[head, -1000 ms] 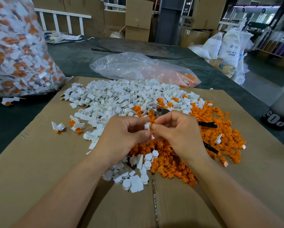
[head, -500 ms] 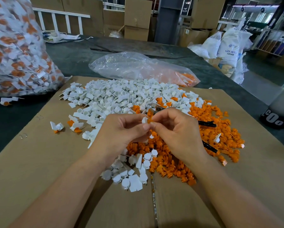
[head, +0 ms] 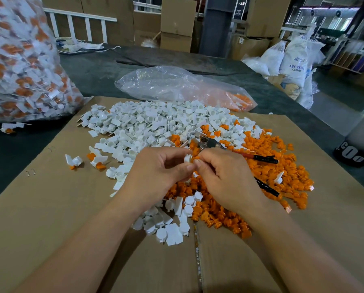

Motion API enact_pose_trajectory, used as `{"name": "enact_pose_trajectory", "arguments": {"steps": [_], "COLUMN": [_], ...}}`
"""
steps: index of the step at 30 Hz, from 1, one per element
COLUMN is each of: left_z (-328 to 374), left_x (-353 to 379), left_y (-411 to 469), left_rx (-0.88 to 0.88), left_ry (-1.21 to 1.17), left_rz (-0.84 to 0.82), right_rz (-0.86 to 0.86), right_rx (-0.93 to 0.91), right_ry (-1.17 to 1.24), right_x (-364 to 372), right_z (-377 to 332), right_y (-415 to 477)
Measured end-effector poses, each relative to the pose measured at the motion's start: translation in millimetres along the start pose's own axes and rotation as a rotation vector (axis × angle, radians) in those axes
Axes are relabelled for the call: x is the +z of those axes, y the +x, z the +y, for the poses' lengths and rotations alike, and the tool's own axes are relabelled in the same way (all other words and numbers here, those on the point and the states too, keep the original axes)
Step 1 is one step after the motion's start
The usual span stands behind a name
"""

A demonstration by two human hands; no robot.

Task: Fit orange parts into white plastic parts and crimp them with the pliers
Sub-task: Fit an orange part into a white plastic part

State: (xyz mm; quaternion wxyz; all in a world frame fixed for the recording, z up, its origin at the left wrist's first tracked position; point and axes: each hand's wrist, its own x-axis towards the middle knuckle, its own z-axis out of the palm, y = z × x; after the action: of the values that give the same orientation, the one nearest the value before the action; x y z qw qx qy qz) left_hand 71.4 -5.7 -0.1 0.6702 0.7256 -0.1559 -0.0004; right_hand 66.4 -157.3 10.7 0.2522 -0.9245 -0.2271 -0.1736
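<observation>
Above the middle of the cardboard sheet (head: 39, 208) my left hand (head: 157, 172) pinches a small white plastic part (head: 187, 158). My right hand (head: 225, 176) pinches an orange part (head: 196, 158) against it, fingertips of both hands meeting. Behind the hands lie the pliers (head: 210, 143), metal jaws to the left, red-and-black handles (head: 265, 159) running right under my right hand. A heap of white parts (head: 151, 123) fills the far left of the sheet, and a heap of orange parts (head: 282, 166) spreads to the right.
A big clear bag of assembled white-and-orange pieces (head: 18, 66) stands at the far left. A half-empty clear bag (head: 176, 85) lies behind the heaps. A few assembled pieces (head: 74, 161) sit left of the white heap. A dark container (head: 356, 153) stands at the right edge.
Both hands have stayed together over the pile, drifting slightly away from me; the orange part now shows between the fingertips beside the white part.
</observation>
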Motion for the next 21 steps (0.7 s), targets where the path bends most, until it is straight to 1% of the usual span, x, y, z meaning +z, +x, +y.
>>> {"name": "enact_pose_trajectory", "arguments": {"steps": [2, 8, 10, 11, 15, 18, 21], "left_z": [-0.5, -2.3, -1.9, -2.2, -2.1, -1.4, 0.9], "left_x": [1.0, 1.8, 1.3, 0.9, 0.6, -0.5, -0.9], "left_y": [-0.4, -0.5, -0.5, -0.4, -0.2, -1.0, -1.5], "left_rx": [0.013, 0.024, -0.001, -0.015, -0.008, -0.011, -0.017], "left_ry": [0.04, 0.08, 0.049, 0.028, 0.009, -0.047, -0.092], "left_rz": [-0.008, -0.001, -0.011, -0.011, -0.022, -0.026, -0.042], "right_rz": [-0.025, -0.085, -0.091, -0.09, -0.049, -0.005, -0.008], "right_rx": [0.041, 0.331, 0.37, 0.365, 0.256, 0.156, 0.081], "right_ry": [0.03, 0.401, 0.506, 0.518, 0.343, 0.254, 0.144], "right_x": [0.8, 0.9, 2.5, 3.3, 5.7, 5.1, 3.7], "right_z": [0.7, 1.5, 1.9, 1.9, 1.0, -0.2, -1.3], "right_y": [-1.0, 0.4, 0.9, 0.8, -0.9, -1.4, -1.4]}}
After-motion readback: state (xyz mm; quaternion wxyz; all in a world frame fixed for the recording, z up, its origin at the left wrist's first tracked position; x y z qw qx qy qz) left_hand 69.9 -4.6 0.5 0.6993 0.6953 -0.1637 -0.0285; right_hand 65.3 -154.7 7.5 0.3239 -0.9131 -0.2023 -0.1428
